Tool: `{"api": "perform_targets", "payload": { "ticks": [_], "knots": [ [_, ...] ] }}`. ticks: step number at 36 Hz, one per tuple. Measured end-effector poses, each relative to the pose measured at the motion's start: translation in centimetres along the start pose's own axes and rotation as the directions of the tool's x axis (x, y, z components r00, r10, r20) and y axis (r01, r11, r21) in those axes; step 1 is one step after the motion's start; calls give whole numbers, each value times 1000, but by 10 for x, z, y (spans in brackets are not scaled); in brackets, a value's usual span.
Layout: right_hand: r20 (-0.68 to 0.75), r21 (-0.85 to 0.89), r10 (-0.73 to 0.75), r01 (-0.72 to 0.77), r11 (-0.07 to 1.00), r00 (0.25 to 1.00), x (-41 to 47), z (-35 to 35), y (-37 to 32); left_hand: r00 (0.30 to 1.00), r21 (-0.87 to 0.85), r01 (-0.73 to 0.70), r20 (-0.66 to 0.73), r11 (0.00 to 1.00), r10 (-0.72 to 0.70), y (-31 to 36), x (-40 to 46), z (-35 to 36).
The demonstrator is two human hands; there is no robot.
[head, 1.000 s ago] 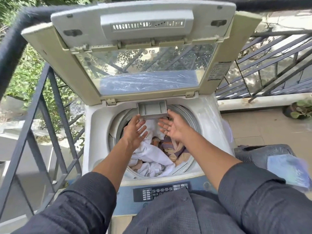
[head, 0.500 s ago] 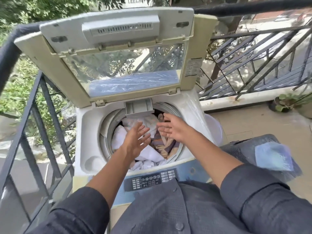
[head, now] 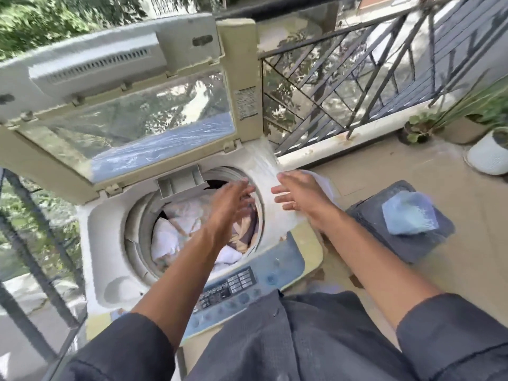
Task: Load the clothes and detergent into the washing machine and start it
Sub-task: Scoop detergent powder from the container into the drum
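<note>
A white top-loading washing machine [head: 99,243] stands with its lid [head: 132,105] raised. White and patterned clothes [head: 176,232] fill the drum. My left hand [head: 231,204] hovers over the drum's right side, fingers straight and empty, blurred by motion. My right hand [head: 299,193] is spread open above the machine's right rim, holding nothing. The control panel [head: 233,284] runs along the near edge. A small grey drawer [head: 181,182] juts out at the drum's back. On the right, a pale blue packet [head: 409,213] lies on a dark basket [head: 398,237].
Dark metal railings [head: 343,86] enclose the balcony behind and to the left. Potted plants [head: 420,127] and a white pot [head: 489,158] stand at the far right on the tiled floor [head: 384,171]. My dark shirt fills the bottom of the view.
Both hands have lifted off the clothes and swung to the right; the right hand is now past the drum's edge. The view has turned right and tilted.
</note>
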State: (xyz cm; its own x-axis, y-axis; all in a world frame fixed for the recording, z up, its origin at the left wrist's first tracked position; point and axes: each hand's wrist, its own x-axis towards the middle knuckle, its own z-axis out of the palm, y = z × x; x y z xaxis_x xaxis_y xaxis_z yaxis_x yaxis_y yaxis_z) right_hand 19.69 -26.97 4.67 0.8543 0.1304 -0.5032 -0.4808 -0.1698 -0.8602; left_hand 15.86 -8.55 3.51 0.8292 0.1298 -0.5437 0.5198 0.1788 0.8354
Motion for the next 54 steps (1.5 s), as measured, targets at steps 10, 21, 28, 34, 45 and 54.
{"api": "perform_targets", "payload": {
  "ticks": [10,21,28,34,45,54],
  "knots": [
    [-250,-130,-102,71,989,963,-10,-116,8,986,200,-87,159,976,55,21,22,117],
    [-420,-194,43,-136,972,907,16,-268,70,948,433,-82,310,898,-63,6,69,262],
    [-516,-129,209,-316,940,831,54,-345,141,922,573,28,303,819,-243,-23,103,338],
    [-561,-141,287,-430,892,777,75,-394,187,889,648,57,314,760,-334,-55,126,402],
    [-603,-199,347,-557,806,718,116,-455,255,796,754,247,200,608,-572,-124,177,471],
    [-512,-227,450,-621,750,732,155,-480,290,756,709,365,153,604,-637,-144,201,478]
  ]
}}
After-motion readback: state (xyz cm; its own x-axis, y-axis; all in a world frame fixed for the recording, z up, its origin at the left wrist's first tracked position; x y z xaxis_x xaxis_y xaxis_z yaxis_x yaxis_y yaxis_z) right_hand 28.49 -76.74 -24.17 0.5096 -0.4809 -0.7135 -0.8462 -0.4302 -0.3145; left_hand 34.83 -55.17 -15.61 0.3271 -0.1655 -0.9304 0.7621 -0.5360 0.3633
